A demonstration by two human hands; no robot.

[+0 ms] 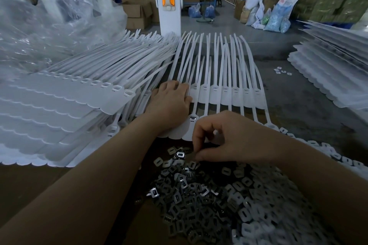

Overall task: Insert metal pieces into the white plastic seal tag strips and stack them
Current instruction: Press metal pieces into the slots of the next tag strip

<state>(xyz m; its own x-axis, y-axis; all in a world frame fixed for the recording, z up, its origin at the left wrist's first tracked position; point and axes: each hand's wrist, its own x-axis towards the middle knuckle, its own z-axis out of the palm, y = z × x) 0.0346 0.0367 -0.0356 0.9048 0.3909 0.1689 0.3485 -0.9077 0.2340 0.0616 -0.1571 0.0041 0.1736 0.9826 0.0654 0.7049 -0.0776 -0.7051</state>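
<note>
Head view: left hand [169,99] flat, fingers spread, pressing seal tag strip [225,95] onto tabletop [298,105]. Right hand [225,137] fingertips pinched into metal pieces [199,195] heaped nearest; whether one is held cannot be told. Pieces likely light, stiff, slippery: take by edges. Stacked strips [65,109] left.

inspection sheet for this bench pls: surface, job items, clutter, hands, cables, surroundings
Surface: dark worktop, bare patch at right.
Job's things: seal tag strips fanned at centre; stacked strips at left; second stack at right; metal pieces heaped in front.
Clutter: stray pieces at right; clear plastic bags at far left.
Grippers: left hand flat on the strips; right hand pinching at the heap's edge.
Cables: nothing seen.
Surroundings: white post, cardboard boxes, sacks.
</note>
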